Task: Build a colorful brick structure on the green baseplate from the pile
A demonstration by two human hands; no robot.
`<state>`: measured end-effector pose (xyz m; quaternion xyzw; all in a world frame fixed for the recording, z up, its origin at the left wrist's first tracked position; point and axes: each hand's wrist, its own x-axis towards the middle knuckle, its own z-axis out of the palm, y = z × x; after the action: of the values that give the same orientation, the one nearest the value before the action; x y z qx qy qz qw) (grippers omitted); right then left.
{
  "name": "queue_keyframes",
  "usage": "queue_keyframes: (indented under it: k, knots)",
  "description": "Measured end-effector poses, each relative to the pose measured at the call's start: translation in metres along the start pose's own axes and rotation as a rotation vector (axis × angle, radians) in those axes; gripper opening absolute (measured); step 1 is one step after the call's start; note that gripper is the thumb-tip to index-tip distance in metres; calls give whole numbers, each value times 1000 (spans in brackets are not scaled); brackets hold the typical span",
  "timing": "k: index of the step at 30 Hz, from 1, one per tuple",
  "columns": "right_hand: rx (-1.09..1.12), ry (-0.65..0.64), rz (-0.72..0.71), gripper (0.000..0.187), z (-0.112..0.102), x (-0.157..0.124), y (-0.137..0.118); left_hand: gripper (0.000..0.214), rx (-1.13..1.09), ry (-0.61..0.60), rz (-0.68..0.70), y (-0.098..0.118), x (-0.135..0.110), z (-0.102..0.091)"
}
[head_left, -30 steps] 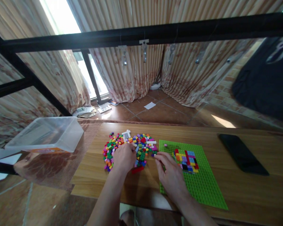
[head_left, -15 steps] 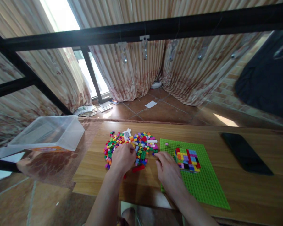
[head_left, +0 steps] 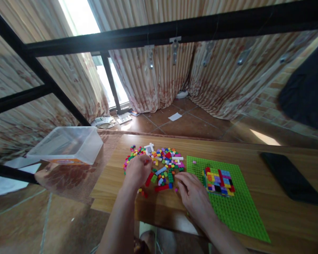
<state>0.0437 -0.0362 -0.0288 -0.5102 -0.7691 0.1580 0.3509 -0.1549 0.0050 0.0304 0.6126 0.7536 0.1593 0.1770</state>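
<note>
My left hand is over the left part of a pile of small colourful building bricks. Its fingers are curled together, and what they hold, if anything, is hidden. At the right edge of the pile, my right hand rests low with fingers stretched forward and thumb apart; nothing shows in it. The wrist side of that hand overlaps the left edge of a green studded baseplate. On the baseplate stands a block built of multicoloured bricks. A long red brick lies in front of the pile.
A black phone lies on the wooden table at the right. A clear plastic box stands beyond the table's left end. Black metal bars cross in front of the curtains. A small pink brick sits on the baseplate's far corner.
The view has shifted, so the scene sits further right. My left hand has moved left across the pile, and bricks near it are more spread out, with several loose ones in front.
</note>
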Motion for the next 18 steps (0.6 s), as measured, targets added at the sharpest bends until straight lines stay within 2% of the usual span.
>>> queue_keyframes:
  k: [8,14,18]
  knots:
    - [-3,-3,-13,20,3,-4,2,31,-96,12,-98,-30,5,-10]
    - [-5,-26,-15,18,4,-5,5,32,-48,22,-126,-33,5,-10]
    - [-9,-34,-18,18,4,-5,6,32,-11,50,-84,-29,4,-4]
